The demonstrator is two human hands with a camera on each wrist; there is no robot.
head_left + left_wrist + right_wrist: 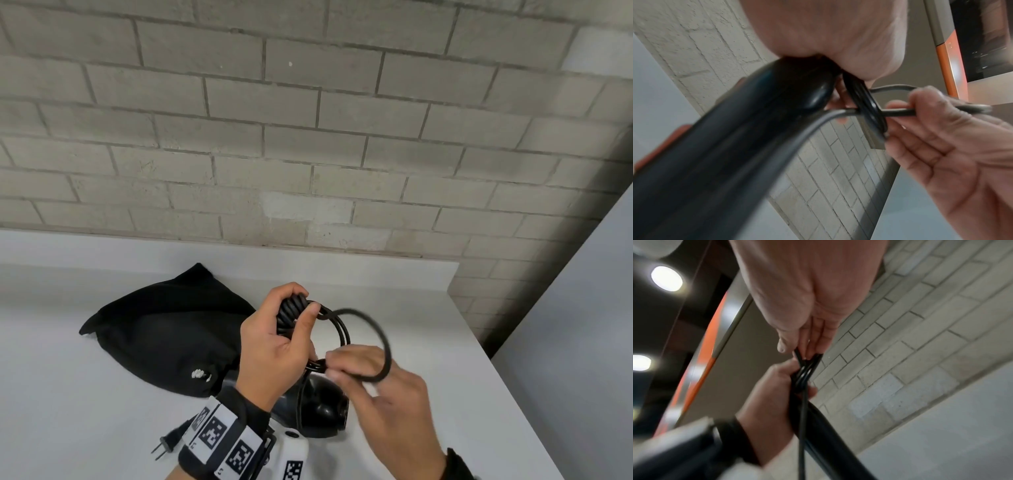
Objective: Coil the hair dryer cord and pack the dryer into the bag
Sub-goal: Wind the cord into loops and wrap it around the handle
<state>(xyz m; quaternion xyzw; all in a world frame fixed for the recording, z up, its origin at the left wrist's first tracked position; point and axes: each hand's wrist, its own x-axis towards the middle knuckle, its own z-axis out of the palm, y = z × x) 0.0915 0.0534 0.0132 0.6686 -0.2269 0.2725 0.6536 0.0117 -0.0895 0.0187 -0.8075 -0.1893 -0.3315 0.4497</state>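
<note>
Left hand [274, 346] fingers grip coiled cord [337, 329]; right hand [383, 387] fingers pinch loop.

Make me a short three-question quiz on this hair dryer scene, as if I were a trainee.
1. True or false: the hair dryer is already inside the black bag.
2. Which hand grips the dryer's handle with the wound cord? A. left hand B. right hand
3. What lies on the counter at the near left, by the wrist band?

Key
1. False: it is outside the bag, which lies to its left.
2. A; the right hand pinches a loop of cord.
3. The plug.
</note>
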